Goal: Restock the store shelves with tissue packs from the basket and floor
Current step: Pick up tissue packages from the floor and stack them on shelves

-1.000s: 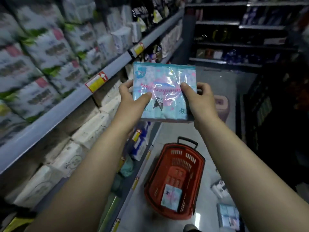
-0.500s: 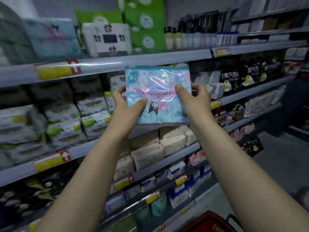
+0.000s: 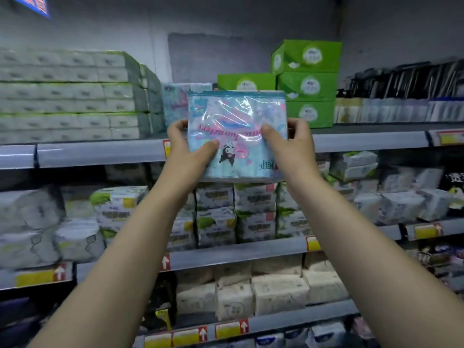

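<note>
our left hand (image 3: 187, 150) and right hand (image 3: 292, 144) grip the pale blue cartoon-printed plastic tissue pack (image 3: 238, 116) before the grey top shelf (image 3: 100, 153); we should lift it higher, then slide it in beside the matching pack (image 3: 175, 104)

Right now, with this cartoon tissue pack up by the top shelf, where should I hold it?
Grip the tissue pack by its two side edges, left hand and right hand coming from either side, thumbs in front, fingers behind. It is flat, wide and film-wrapped, so that likely steadies it and leaves the upper edge free.
</note>
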Demonstrator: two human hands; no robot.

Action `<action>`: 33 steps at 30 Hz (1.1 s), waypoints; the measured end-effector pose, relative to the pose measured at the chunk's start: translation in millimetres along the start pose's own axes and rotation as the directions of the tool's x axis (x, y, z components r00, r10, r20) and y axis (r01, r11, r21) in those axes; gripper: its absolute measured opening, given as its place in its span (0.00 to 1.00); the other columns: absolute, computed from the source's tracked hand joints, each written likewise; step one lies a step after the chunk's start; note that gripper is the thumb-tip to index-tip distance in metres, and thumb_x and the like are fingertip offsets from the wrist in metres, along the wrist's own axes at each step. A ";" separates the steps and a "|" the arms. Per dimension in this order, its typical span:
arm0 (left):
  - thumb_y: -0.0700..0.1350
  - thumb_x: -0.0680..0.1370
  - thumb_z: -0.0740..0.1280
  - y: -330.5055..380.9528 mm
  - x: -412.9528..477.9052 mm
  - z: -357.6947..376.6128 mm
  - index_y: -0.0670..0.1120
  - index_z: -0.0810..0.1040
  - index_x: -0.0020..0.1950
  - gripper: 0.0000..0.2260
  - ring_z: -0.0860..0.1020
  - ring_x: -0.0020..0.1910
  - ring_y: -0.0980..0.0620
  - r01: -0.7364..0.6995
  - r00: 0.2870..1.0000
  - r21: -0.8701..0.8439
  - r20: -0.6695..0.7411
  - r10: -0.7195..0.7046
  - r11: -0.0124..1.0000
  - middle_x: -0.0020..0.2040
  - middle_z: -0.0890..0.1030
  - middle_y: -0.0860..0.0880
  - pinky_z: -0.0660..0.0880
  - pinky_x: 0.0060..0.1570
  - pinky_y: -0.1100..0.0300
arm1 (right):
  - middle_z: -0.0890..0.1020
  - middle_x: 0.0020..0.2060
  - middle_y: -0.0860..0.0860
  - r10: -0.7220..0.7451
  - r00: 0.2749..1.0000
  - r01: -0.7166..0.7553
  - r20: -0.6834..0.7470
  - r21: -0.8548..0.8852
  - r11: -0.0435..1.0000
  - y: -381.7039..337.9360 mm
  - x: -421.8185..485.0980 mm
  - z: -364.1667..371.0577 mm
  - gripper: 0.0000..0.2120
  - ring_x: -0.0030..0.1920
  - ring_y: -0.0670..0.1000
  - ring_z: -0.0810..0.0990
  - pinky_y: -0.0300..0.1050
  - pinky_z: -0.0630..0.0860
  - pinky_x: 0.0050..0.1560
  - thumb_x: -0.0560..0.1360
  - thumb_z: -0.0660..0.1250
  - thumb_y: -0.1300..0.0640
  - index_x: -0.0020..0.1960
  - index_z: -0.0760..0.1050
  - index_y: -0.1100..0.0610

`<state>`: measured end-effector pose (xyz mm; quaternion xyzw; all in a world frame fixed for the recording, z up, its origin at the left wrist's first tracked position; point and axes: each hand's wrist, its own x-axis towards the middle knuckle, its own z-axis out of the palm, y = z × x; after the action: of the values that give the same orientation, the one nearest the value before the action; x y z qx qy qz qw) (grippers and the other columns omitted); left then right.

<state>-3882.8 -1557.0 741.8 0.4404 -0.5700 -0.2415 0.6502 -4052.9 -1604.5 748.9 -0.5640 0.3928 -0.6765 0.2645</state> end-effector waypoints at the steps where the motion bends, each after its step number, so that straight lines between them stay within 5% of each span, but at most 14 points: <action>1: 0.44 0.79 0.66 -1.7 8.6 -5.2 0.54 0.58 0.66 0.21 0.79 0.47 0.61 -0.012 1.000 0.009 -0.014 0.012 1.000 0.53 0.76 0.58 0.78 0.47 0.62 | 0.76 0.59 0.53 -0.015 1.000 0.015 0.016 -0.004 1.000 -1.1 6.2 8.7 0.17 0.53 0.49 0.79 0.46 0.78 0.55 0.73 0.72 0.48 0.56 0.70 0.51; 6: 0.46 0.79 0.67 6.4 54.6 -30.2 0.55 0.57 0.66 0.23 0.80 0.48 0.59 -0.072 0.996 0.068 -0.048 0.075 0.995 0.53 0.76 0.59 0.79 0.54 0.55 | 0.78 0.56 0.51 -0.088 0.996 0.088 0.006 0.033 0.996 -12.6 41.9 51.1 0.16 0.53 0.49 0.79 0.47 0.78 0.56 0.73 0.72 0.50 0.56 0.70 0.52; 9: 0.45 0.79 0.67 16.8 87.6 -44.2 0.56 0.57 0.64 0.22 0.80 0.44 0.63 -0.141 0.986 0.103 -0.071 0.149 0.985 0.53 0.76 0.57 0.80 0.48 0.60 | 0.79 0.54 0.51 -0.147 0.989 0.147 -0.006 0.030 0.989 -20.5 68.3 76.9 0.15 0.52 0.49 0.80 0.46 0.78 0.53 0.73 0.72 0.50 0.54 0.70 0.52; 14: 0.44 0.77 0.70 16.4 143.2 -59.8 0.47 0.58 0.70 0.27 0.75 0.58 0.53 -0.186 0.967 0.387 -0.091 0.238 0.903 0.62 0.72 0.48 0.73 0.57 0.58 | 0.78 0.52 0.49 -0.217 0.975 0.222 0.050 -0.139 0.965 -20.3 116.5 117.9 0.17 0.51 0.50 0.78 0.45 0.75 0.49 0.73 0.72 0.50 0.57 0.70 0.54; 17: 0.47 0.74 0.72 2.6 164.0 -63.0 0.38 0.60 0.73 0.34 0.69 0.68 0.43 -0.083 0.983 0.673 -0.066 0.171 0.735 0.70 0.67 0.39 0.67 0.67 0.52 | 0.77 0.54 0.51 -0.118 0.968 0.202 0.223 -0.401 0.893 -3.9 134.1 133.2 0.27 0.53 0.51 0.77 0.43 0.71 0.48 0.69 0.77 0.54 0.61 0.68 0.59; 19: 0.44 0.77 0.69 -6.6 167.2 -61.8 0.34 0.52 0.76 0.36 0.64 0.72 0.37 0.008 0.999 0.824 -0.035 0.037 0.566 0.74 0.59 0.34 0.63 0.69 0.50 | 0.77 0.58 0.54 -0.045 0.941 0.231 0.335 -0.543 0.807 3.2 137.5 140.8 0.32 0.56 0.55 0.77 0.45 0.74 0.51 0.67 0.79 0.56 0.63 0.65 0.61; 24: 0.42 0.79 0.65 -13.0 170.2 -62.4 0.38 0.38 0.78 0.40 0.67 0.68 0.33 0.037 0.998 0.904 -0.011 -0.063 0.427 0.74 0.59 0.32 0.68 0.64 0.46 | 0.78 0.57 0.59 0.045 0.926 0.258 0.375 -0.716 0.649 -6.3 145.0 157.5 0.38 0.56 0.58 0.78 0.45 0.71 0.45 0.67 0.79 0.54 0.67 0.62 0.66; 28: 0.48 0.81 0.61 -2.2 165.4 -61.9 0.35 0.52 0.76 0.30 0.73 0.65 0.38 0.050 0.990 0.978 -0.021 -0.142 0.205 0.69 0.70 0.35 0.71 0.58 0.50 | 0.78 0.47 0.56 0.142 0.891 0.379 0.432 -0.878 0.294 -12.8 148.2 166.4 0.19 0.46 0.53 0.75 0.43 0.69 0.34 0.75 0.70 0.46 0.50 0.72 0.62; 31: 0.46 0.82 0.59 9.3 166.3 -62.3 0.37 0.58 0.74 0.24 0.73 0.66 0.41 0.002 0.983 0.999 0.005 -0.183 0.035 0.70 0.70 0.38 0.71 0.60 0.51 | 0.76 0.42 0.55 0.191 0.863 0.403 0.467 -0.866 0.297 -17.7 151.2 165.3 0.17 0.42 0.54 0.74 0.39 0.67 0.33 0.75 0.70 0.50 0.36 0.68 0.57; 33: 0.47 0.83 0.58 14.2 168.5 -60.9 0.39 0.65 0.71 0.19 0.74 0.64 0.43 -0.053 0.980 0.998 0.049 -0.191 -0.018 0.68 0.72 0.40 0.73 0.60 0.53 | 0.75 0.35 0.52 0.236 0.858 0.419 0.457 -0.887 0.193 -25.2 149.4 168.5 0.21 0.34 0.51 0.74 0.38 0.68 0.32 0.77 0.67 0.45 0.34 0.65 0.57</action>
<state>-3788.1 -1669.4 845.3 0.7765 -0.6023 0.1679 0.0779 -3920.6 -1749.5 862.0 -0.7775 0.6094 -0.1143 -0.1047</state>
